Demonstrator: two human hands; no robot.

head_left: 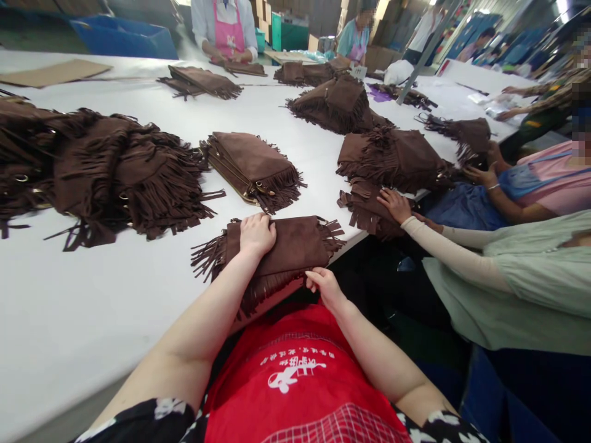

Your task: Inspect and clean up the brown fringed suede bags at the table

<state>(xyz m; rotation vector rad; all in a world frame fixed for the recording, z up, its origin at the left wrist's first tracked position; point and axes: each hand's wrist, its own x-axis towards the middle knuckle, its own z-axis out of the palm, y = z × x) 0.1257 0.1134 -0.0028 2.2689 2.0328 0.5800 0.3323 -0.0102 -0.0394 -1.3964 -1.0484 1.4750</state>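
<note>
Here, a brown fringed bag lies flat on the white table, at the near edge, directly in front of the wearer's red apron. Its long side runs roughly along that edge; strands splay out at both ends, and more fringe hangs at the near side, partly over the rim.

Left hand: laid on the bag's upper face, left of its middle, back of the hand up. Fingers close together, bent toward the far edge; cannot tell whether they grip anything or only press down.

Right hand: at the bag's near right corner, thumb and forefinger drawn together in a pinch on the margin there, other fingers curled in. Exactly what bit is caught, strand or hem, too small to tell.

Just beyond the bag, a zipped bag, gold-coloured zip toward the wearer, fringe to the right. To the left, a large heap of bags, fringes tangled. To the right, a co-worker's hand rests on another fringed piece, near a brown stack.

Across the table, a person in a pink apron; a blue bin stands behind the far edge, left.
</note>
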